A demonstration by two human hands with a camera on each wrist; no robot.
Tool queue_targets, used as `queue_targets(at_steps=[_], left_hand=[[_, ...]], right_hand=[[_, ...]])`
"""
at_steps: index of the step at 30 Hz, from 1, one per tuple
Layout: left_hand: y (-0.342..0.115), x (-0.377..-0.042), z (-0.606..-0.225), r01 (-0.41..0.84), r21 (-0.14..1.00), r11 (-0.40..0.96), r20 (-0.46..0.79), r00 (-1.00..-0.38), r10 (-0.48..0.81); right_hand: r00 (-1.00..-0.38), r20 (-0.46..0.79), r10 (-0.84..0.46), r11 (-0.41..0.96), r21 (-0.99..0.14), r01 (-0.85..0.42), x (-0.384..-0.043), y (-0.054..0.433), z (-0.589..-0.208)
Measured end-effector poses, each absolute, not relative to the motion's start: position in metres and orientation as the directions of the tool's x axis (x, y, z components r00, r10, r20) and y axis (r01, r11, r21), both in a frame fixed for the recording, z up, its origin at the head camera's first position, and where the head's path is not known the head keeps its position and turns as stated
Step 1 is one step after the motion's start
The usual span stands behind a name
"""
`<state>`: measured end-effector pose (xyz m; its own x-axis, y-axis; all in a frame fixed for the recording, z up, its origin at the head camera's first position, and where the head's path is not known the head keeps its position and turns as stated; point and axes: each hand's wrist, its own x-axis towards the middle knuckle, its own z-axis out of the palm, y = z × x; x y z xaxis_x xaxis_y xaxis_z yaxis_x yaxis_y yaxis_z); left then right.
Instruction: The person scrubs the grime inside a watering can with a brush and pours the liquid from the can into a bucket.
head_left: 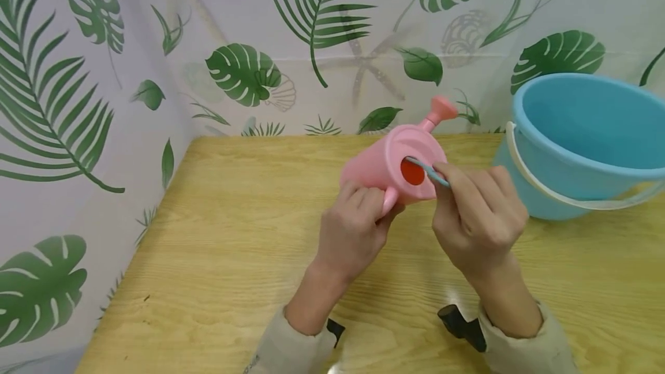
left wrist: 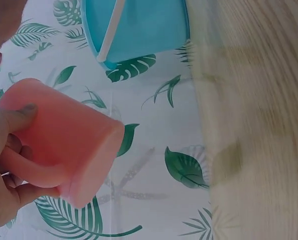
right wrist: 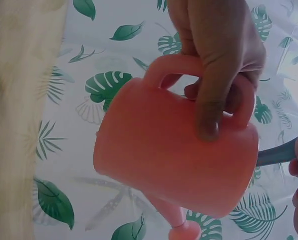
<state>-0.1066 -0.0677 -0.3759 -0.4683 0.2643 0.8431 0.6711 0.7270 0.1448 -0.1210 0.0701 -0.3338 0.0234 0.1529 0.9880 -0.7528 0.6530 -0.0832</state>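
My left hand [head_left: 348, 232] grips the handle of a pink toy watering can [head_left: 366, 163], its thumb pressed on the can's side in the right wrist view. The can is tilted above the table, its round opening facing me and its sprinkler head [head_left: 443, 108] pointing up to the right. Between thumb and fingers, my right hand [head_left: 483, 221] pinches a slim blue-grey handle [head_left: 435, 174]. The handle's far end reaches into the opening, where the orange-red inside shows. That end is hidden, so I cannot tell what tool it is. In the right wrist view the handle [right wrist: 276, 154] looks darker.
A large light-blue bucket [head_left: 548, 192] with a white bail handle [head_left: 545, 186] stands on the wooden table [head_left: 234, 235] at the right, close beside my right hand. Behind and at the left hangs a leaf-patterned white cloth [head_left: 171, 85]. A black piece [head_left: 457, 325] sits at my right cuff.
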Motion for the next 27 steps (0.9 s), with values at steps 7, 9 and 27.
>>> queue_targets(at_steps=[7,9,27], left_hand=[[-0.07,-0.109,-0.374,0.691,0.112,0.714,0.831,-0.46,0.314],[-0.071,-0.109,-0.376,0.696,0.128,0.707,0.825,-0.47,0.313],[-0.075,-0.111,-0.377,0.726,0.136,0.674,0.798,-0.483,0.359]], right_hand=[[-0.049,0.99,0.134,0.622,-0.122,-0.773,-0.129,0.077,-0.339],[-0.097,0.987,0.126,0.608,-0.154,-0.779,-0.13,0.08,-0.342],[-0.768,0.639,-0.052,0.495,-0.651,-0.575,-0.106,0.113,-0.323]])
